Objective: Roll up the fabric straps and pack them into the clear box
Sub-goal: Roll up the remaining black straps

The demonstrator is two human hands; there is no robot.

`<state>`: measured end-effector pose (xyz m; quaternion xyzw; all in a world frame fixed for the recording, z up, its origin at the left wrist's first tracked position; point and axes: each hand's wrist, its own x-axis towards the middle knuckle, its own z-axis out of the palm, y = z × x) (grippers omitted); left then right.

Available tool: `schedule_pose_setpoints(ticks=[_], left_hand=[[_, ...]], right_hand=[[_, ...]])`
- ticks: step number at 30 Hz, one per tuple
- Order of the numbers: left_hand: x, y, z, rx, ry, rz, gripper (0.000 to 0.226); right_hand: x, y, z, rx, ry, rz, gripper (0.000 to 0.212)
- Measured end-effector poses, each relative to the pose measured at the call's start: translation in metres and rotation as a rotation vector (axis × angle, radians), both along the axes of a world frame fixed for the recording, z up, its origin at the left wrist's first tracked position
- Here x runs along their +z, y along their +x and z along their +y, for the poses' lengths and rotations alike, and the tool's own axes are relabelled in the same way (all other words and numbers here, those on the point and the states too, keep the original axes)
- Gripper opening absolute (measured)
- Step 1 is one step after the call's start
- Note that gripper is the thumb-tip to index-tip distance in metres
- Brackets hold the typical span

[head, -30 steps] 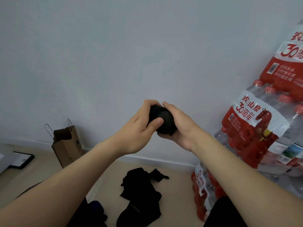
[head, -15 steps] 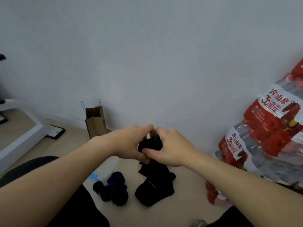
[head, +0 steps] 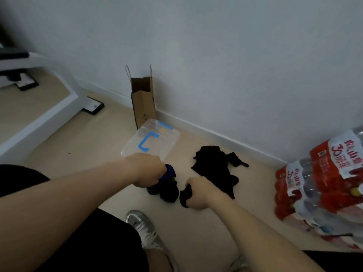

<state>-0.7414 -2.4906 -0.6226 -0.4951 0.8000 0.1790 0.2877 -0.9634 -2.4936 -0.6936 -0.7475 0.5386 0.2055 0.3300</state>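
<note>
Two hands are clamped on straps: left hand on a rolled strap, right hand on a loose strap. Unrolling is risked if the roll is dropped loose.

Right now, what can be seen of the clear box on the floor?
The clear box is see-through plastic, rectangular with rounded corners, with a blue bracket-shaped handle on top and a blue clip at its far edge. It looks shallow and lies flat on the beige floor, its far end right in front of the brown paper bag. The left hand hides its near edge; whether they touch cannot be told.
</note>
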Motion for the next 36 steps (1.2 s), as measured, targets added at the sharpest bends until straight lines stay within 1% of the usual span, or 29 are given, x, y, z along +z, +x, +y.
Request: schedule_pose_setpoints(ticks=[2,3,5,7,8,9,12,13,14,15,17,19,21,22,23,24,25,26,27,28,29,30,32,34,36], left_hand=[[-0.012,-0.003,0.002,-0.019,0.024,-0.016,0.023],[-0.017,-0.005,0.001,-0.029,0.033,-0.016,0.022],[-0.026,-0.007,-0.001,-0.057,0.057,-0.016,0.022],[-0.032,-0.01,-0.005,-0.073,0.069,-0.007,0.021],[-0.034,-0.012,-0.009,-0.076,0.065,0.002,0.02],[-0.035,-0.014,-0.013,-0.075,0.058,0.012,0.02],[-0.035,-0.021,-0.027,-0.079,0.055,0.035,0.022],[-0.036,-0.024,-0.032,-0.089,0.056,0.035,0.022],[-0.038,-0.027,-0.036,-0.101,0.057,0.034,0.021],[-0.04,-0.031,-0.039,-0.113,0.057,0.03,0.02],[-0.044,-0.039,-0.046,-0.139,0.057,0.017,0.021],[-0.049,-0.048,-0.051,-0.166,0.057,0.007,0.021],[-0.053,-0.057,-0.055,-0.189,0.063,-0.006,0.021],[-0.055,-0.062,-0.057,-0.196,0.068,-0.013,0.021],[-0.056,-0.066,-0.059,-0.203,0.072,-0.021,0.021],[-0.056,-0.071,-0.061,-0.21,0.075,-0.027,0.021],[-0.057,-0.075,-0.062,-0.216,0.079,-0.033,0.02],[-0.057,-0.08,-0.063,-0.221,0.083,-0.038,0.019],[-0.057,-0.085,-0.064,-0.225,0.091,-0.042,0.019],[-0.057,-0.089,-0.064,-0.229,0.098,-0.041,0.02],[-0.056,-0.092,-0.064,-0.232,0.105,-0.042,0.021],[-0.055,-0.095,-0.064,-0.231,0.116,-0.043,0.022],[-0.054,-0.099,-0.064,-0.212,0.145,-0.049,0.023],[-0.052,-0.101,-0.065,-0.168,0.171,-0.054,0.029],[-0.049,-0.104,-0.067,-0.109,0.193,-0.05,0.04]], right_hand=[[-0.034,0.014,0.014,-0.045,0.069,0.022,0.015],[-0.049,0.02,0.021,-0.068,0.077,0.047,0.014],[-0.075,0.028,0.033,-0.104,0.063,0.097,0.022],[-0.094,0.033,0.041,-0.14,0.039,0.082,0.025],[-0.101,0.034,0.043,-0.171,0.039,0.035,0.023],[-0.106,0.034,0.045,-0.218,0.045,-0.031,0.027],[-0.116,0.022,0.042,-0.31,0.142,-0.14,0.069],[-0.121,0.014,0.04,-0.308,0.181,-0.169,0.073],[-0.121,0.005,0.038,-0.332,0.191,-0.194,0.061],[-0.125,-0.007,0.035,-0.405,0.178,-0.244,0.049],[-0.132,-0.032,0.026,-0.644,0.1,-0.327,0.05],[-0.136,-0.054,0.019,-0.786,0.005,-0.322,0.044],[-0.14,-0.067,0.014,-0.828,-0.114,-0.217,0.029],[-0.142,-0.068,0.012,-0.886,-0.152,-0.188,0.02],[-0.147,-0.068,0.01,-0.95,-0.159,-0.184,0.026],[-0.153,-0.065,0.007,-1.043,-0.104,-0.211,0.043],[-0.158,-0.062,0.005,-1.161,-0.03,-0.283,0.059],[-0.16,-0.058,0.002,-1.293,0.058,-0.369,0.071],[-0.163,-0.055,0.0,-1.411,0.126,-0.464,0.076],[-0.164,-0.052,-0.002,-1.499,0.179,-0.541,0.076],[-0.166,-0.053,-0.006,-1.549,0.205,-0.594,0.07],[-0.164,-0.055,-0.008,-1.564,0.236,-0.63,0.063],[-0.156,-0.061,-0.012,-1.578,0.312,-0.711,0.061],[-0.142,-0.073,-0.014,-1.631,0.361,-0.832,0.058],[-0.125,-0.087,-0.014,-1.692,0.402,-0.966,0.053]])
